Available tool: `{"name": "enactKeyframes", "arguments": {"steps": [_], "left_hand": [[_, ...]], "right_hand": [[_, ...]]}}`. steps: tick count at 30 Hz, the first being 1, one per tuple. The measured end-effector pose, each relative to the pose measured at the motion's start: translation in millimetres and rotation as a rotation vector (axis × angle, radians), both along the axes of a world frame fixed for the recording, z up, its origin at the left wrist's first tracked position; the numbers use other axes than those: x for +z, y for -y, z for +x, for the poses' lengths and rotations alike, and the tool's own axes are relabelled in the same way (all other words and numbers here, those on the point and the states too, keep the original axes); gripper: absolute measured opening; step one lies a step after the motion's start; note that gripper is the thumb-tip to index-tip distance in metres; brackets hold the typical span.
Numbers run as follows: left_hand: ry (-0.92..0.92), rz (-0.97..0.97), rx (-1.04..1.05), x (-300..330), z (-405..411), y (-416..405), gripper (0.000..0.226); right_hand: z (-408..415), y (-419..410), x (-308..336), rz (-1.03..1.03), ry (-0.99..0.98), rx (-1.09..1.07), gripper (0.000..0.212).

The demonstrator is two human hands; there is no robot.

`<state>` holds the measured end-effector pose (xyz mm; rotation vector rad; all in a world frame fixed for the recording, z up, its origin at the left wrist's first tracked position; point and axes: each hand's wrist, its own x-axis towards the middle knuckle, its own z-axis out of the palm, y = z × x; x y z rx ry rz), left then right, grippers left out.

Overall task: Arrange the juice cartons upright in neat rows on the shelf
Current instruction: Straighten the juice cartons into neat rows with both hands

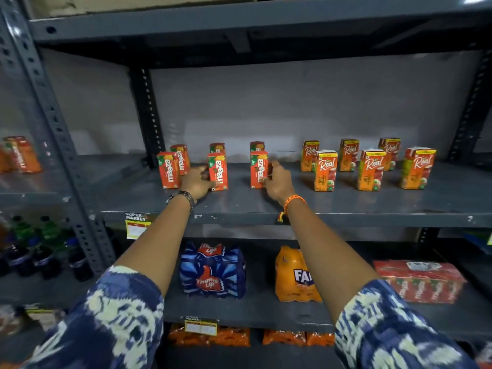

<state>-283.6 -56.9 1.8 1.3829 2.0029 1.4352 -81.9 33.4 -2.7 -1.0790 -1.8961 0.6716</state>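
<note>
Several small red Maaza cartons stand upright in two rows on the grey metal shelf (266,206). My left hand (196,182) grips the left side of the middle front Maaza carton (218,171). The right front Maaza carton (258,169) is held at its right side by my right hand (278,183). The left front Maaza carton (168,170) stands free, just left of my left hand. Further right, several orange Real cartons (325,170) stand upright in two staggered rows.
The shelf below holds a blue Thums Up pack (213,270), an orange Fanta pack (294,275) and a red wrapped carton pack (420,280). Dark bottles (42,251) fill the left bay. A perforated steel upright (56,123) stands at the left. Price tags hang on the shelf edges.
</note>
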Motion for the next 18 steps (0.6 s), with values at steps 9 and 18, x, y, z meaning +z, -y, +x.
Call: {"name": "enactKeyframes", "arguments": {"steps": [9,18], "left_hand": [[0.002,-0.010,-0.008,-9,-13,-9,0.044],[-0.028,-0.030,0.003,-10,-17,-13,0.045]], "right_hand": [[8,12,2,0.014,0.022,-0.003,0.043],[6,12,2,0.002,0.022,0.009,0.048]]}}
